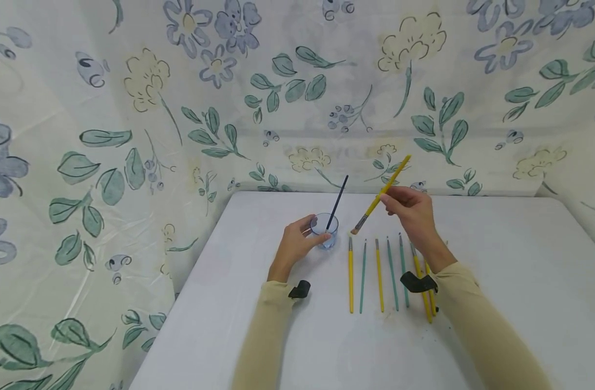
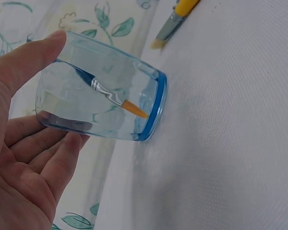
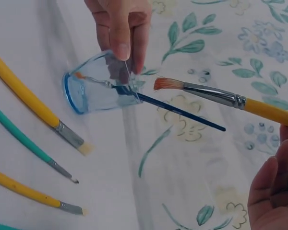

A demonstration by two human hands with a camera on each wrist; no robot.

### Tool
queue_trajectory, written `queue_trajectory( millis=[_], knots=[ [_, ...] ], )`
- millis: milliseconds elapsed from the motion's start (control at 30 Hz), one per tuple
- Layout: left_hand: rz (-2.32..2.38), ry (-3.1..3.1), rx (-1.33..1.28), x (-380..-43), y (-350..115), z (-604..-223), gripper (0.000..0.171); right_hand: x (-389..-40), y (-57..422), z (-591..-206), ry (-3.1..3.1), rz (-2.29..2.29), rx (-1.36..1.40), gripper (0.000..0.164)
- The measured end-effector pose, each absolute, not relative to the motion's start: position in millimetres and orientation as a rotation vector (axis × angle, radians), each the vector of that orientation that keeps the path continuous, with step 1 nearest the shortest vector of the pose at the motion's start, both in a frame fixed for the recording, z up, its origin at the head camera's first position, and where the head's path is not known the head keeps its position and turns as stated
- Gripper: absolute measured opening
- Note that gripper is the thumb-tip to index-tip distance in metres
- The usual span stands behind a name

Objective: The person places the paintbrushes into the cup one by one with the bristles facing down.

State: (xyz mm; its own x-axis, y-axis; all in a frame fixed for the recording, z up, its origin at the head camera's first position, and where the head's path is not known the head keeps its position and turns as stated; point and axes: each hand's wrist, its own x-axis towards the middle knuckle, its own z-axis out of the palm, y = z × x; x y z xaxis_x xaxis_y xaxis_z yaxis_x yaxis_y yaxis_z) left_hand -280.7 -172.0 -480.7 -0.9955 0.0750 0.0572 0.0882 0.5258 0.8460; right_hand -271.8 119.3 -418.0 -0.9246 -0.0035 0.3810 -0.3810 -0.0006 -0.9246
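Observation:
My left hand grips a clear bluish glass cup, thumb on one side and fingers on the other. The cup stands at the far part of the table. A dark blue paintbrush leans inside it, its orange bristles down near the base. To the right, my right hand pinches a yellow paintbrush by its handle, in the air. Its reddish-brown bristles point down and left toward the cup, apart from the rim.
Several yellow and teal paintbrushes lie side by side on the white table, bristles away from me. The leftmost is a yellow brush, beside a thin teal brush. My right forearm partly covers the row's right end. A floral curtain hangs behind.

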Motion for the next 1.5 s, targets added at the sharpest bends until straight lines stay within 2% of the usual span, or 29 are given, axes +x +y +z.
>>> queue_trajectory(
  millis=[233,633,967,1500],
  knots=[
    [-1.518,-2.726,-0.159,-280,-172,-479,0.081,-279,101,-416,-1.942,2.063,0.340,0.032],
    [-1.561,-2.719,-0.160,-279,-172,-480,0.082,-288,78,-422,-1.979,2.045,0.216,0.037],
    [-1.535,-2.732,-0.161,-280,-173,-480,0.081,-298,62,-431,-1.998,2.085,0.131,0.035],
    [-1.538,-2.716,-0.203,-279,-174,-479,0.082,-295,45,-442,-2.143,2.047,0.076,0.033]
  ],
)
